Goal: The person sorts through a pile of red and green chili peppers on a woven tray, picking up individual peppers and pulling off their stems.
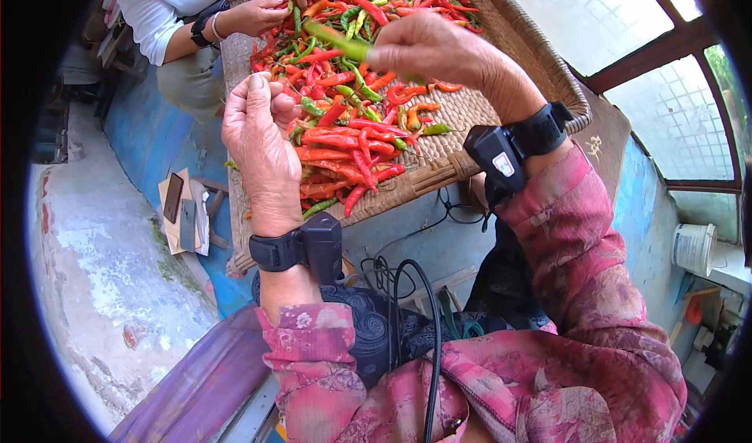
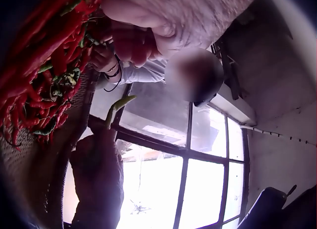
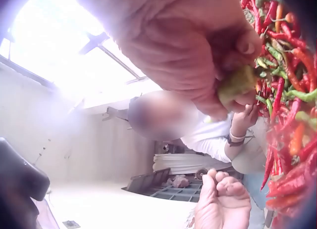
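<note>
My right hand (image 1: 435,49) is raised over the peppers and pinches a green chili pepper (image 1: 337,40), which sticks out to the left. In the right wrist view, the same green pepper (image 3: 237,86) shows between thumb and fingers. The left hand (image 1: 260,133) is held up at the near left of the heap, fingers curled and thumb tip against the index finger. Nothing shows in it. Beneath both hands, red, orange and green chili peppers (image 1: 345,141) lie heaped in a large woven tray (image 1: 470,122).
Across the tray another person's hand (image 1: 254,18), with a bracelet and a dark watch, reaches into the peppers. Black cables (image 1: 433,310) run in front of my lap. Two phones (image 1: 174,198) lie on a stool at the left. A white bucket (image 1: 693,249) stands at the right.
</note>
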`<state>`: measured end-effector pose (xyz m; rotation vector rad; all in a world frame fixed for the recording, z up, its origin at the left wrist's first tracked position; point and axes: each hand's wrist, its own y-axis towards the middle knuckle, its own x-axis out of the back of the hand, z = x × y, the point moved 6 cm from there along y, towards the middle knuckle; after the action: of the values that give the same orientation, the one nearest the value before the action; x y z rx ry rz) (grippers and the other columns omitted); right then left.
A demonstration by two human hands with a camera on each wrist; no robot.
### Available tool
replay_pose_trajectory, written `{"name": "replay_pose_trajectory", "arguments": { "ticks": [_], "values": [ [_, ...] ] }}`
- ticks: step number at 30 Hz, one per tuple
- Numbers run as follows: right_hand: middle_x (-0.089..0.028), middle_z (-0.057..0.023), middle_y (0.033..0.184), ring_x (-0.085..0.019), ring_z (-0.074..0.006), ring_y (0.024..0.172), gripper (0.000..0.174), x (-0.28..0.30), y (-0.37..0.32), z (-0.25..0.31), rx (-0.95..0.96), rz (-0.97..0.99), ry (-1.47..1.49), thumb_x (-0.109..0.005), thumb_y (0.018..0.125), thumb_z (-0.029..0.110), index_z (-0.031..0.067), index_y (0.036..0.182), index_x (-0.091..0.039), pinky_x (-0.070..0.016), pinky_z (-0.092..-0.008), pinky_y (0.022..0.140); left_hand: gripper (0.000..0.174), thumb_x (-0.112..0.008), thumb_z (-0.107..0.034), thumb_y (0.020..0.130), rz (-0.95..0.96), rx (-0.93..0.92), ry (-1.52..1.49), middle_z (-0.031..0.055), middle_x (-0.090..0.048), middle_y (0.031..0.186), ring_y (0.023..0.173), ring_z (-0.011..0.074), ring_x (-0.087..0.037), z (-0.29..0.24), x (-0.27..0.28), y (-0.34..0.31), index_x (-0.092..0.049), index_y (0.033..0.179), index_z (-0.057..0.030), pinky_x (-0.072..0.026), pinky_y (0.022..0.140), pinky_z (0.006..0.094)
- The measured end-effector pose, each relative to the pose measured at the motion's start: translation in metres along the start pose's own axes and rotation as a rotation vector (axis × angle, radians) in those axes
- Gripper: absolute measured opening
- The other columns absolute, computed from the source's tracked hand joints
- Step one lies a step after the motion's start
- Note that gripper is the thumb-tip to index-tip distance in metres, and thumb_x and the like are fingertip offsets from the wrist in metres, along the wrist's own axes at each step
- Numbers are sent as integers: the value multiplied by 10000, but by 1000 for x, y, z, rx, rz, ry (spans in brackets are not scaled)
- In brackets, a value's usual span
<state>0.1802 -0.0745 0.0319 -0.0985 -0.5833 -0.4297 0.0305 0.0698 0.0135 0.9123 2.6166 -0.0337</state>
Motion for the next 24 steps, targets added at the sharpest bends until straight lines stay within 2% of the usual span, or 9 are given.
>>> {"name": "replay_pose_trajectory", "arguments": {
  "ticks": [3, 5, 6, 8, 9, 11, 12, 15, 24],
  "values": [
    [-597, -44, 671, -553, -55, 630, 373, 26, 7, -22, 1, -341, 399, -562, 879, 359, -1, 859, -659, -462, -235, 531, 177, -586, -209, 892, 39, 37, 3, 4, -574, 755, 608, 58, -513, 1, -1, -1, -574, 949, -42, -460, 572, 174],
    [-593, -31, 918, -585, -71, 759, 398, 31, 18, -34, 71, -320, 743, -619, 860, 335, 10, 1073, -537, -491, -186, 620, 169, -585, -205, 893, 79, 38, 27, -2, -570, 744, 607, 55, -511, 2, -6, -3, -577, 945, -44, -453, 569, 174],
    [-593, -31, 918, -585, -71, 759, 398, 28, 20, -39, 71, -318, 743, -619, 860, 335, 10, 1073, -537, -491, -186, 620, 165, -584, -204, 893, 86, 31, 61, -8, -567, 735, 605, 53, -508, 2, -8, -5, -580, 942, -47, -445, 567, 176],
    [-643, -90, 764, -607, -121, 671, 307, 29, 21, -52, 11, -488, 329, -587, 852, 308, 19, 925, -665, -497, -272, 597, 171, -567, -208, 899, 79, 0, 98, -1, -592, 707, 568, 34, -508, 3, -7, -3, -605, 912, -43, -427, 519, 189],
    [-643, -90, 764, -607, -121, 671, 307, 23, 24, -62, 11, -487, 329, -587, 852, 308, 19, 925, -665, -497, -272, 597, 171, -567, -208, 899, 78, 1, 98, -1, -592, 707, 568, 34, -508, 3, -7, -3, -605, 912, -43, -427, 519, 189],
    [-659, -134, 808, -637, -232, 708, 255, -1, 32, -59, 219, -226, -305, -611, 800, 254, 43, 933, -663, -510, -336, 667, 165, -571, -207, 896, 71, 11, 119, -2, -591, 702, 568, 33, -508, 3, -7, -3, -605, 913, -46, -428, 519, 187],
    [-651, -163, 851, -632, -311, 769, 259, -13, 30, -56, 102, -97, -318, -606, 763, 236, 60, 946, -658, -503, -388, 714, 165, -571, -207, 896, 69, 11, 119, -2, -591, 702, 568, 33, -508, 3, -7, -3, -605, 913, -46, -428, 519, 187],
    [-641, -178, 808, -625, -333, 808, 204, -50, 38, -72, -40, 123, -555, -560, 772, 209, 51, 867, -647, -496, -414, 728, 156, -576, -202, 893, 88, 37, 121, -3, -591, 702, 570, 30, -505, 3, -11, -6, -604, 908, -49, -428, 518, 183],
    [-646, -158, 911, -630, -310, 903, 209, -75, 51, -79, -118, -15, -775, -617, 755, 202, 46, 895, -619, -511, -425, 745, 151, -571, -188, 896, 151, 43, 158, -11, -579, 700, 568, 21, -488, 0, -18, -9, -601, 898, -40, -420, 520, 168]
  ]
}}
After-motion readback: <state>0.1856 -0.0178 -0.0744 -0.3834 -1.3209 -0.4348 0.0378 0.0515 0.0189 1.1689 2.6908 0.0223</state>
